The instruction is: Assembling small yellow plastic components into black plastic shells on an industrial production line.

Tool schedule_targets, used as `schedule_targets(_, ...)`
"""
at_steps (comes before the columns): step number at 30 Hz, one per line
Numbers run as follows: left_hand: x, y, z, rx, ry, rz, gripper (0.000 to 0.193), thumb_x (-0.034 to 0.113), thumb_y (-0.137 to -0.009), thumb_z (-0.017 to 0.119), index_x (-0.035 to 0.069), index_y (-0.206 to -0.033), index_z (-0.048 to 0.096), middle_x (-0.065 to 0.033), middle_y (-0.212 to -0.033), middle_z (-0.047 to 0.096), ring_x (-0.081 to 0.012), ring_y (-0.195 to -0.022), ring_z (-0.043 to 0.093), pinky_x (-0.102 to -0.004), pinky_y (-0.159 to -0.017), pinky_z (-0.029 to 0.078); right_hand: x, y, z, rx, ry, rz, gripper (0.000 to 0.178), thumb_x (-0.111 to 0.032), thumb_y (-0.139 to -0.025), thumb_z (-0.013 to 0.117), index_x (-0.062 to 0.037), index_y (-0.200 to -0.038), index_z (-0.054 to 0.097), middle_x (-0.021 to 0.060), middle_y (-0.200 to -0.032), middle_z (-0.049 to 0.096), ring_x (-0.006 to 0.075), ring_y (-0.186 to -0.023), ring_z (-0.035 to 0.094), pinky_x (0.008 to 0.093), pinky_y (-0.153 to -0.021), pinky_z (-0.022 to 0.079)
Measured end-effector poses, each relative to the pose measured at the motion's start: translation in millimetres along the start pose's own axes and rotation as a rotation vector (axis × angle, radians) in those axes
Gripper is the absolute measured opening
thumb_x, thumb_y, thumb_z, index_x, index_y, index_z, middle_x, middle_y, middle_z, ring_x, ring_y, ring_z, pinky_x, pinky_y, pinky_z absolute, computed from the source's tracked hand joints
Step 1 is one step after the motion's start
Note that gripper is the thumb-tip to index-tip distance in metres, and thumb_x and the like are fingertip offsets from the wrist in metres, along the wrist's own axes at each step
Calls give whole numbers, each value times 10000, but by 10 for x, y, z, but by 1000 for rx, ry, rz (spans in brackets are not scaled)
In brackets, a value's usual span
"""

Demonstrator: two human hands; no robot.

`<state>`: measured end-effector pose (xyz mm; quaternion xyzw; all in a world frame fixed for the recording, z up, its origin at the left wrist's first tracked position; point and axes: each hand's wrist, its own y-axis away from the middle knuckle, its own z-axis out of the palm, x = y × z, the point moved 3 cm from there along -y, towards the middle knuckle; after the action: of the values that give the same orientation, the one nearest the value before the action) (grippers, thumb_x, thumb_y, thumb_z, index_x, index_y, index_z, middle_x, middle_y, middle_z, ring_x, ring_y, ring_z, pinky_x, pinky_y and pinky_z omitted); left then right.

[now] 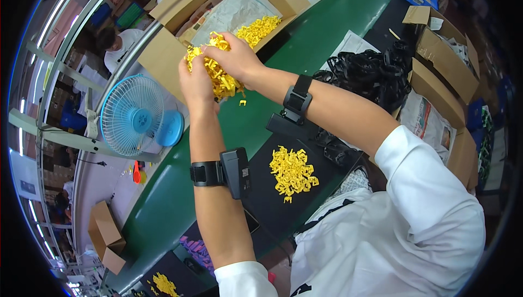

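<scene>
Small glossy yellow clips (222, 79), bracket-shaped, jumbled, are cupped at 11 o'clock by half-curled fingers of left hand (197, 82) and right hand (239, 60). More seen on black mat (260, 188), 5 o'clock.

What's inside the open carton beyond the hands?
The carton shows a whitish sheet and loose yellow pieces toward its right end. Whatever lies beneath them is covered and can't be seen.

Yellow pieces (292, 170) on black mat (260, 189)
</scene>
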<state>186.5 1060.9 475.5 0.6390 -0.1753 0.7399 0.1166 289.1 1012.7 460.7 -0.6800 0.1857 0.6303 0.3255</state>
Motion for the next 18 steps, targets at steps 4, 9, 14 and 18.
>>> schedule_targets(4, -210, 211, -99, 15, -42, -19, 451, 215, -918, 538, -21, -1298, 481, -144, -1131, 602, -197, -993, 604, -328, -830, 499, 196, 269, -17, 9, 37, 36, 614, -383, -836, 688, 33, -1258, 528, 217, -1163, 598, 243, -1050, 601, 352, -869, 493)
schedule_targets(9, -522, 547, -62, 40, -4, -77, 430, 195, -919, 551, -32, -1280, 499, -152, -1167, 598, -217, -1026, 597, -341, -874, 485, 500, 600, -199, -9, 102, 93, 706, -483, -811, 673, -50, -1341, 500, 264, -1231, 474, 366, -1136, 523, 373, -984, 429)
schedule_targets(14, -1015, 842, -248, 44, -161, 37, 433, 206, -924, 553, -1, -1302, 506, -196, -1247, 542, -286, -1134, 551, -379, -967, 436, 688, 1032, -268, -44, 141, 86, 479, -357, -891, 638, -103, -1286, 548, 203, -1186, 514, 313, -1165, 479, 380, -1008, 391)
schedule_targets(18, -1271, 1243, -208, 45, -234, 19, 417, 170, -927, 566, 23, -1313, 506, -193, -1259, 520, -308, -1153, 536, -392, -993, 416, 974, 1365, -430, -36, 156, 61, 462, -289, -878, 657, -93, -1282, 547, 192, -1194, 513, 315, -1172, 476, 377, -1027, 380)
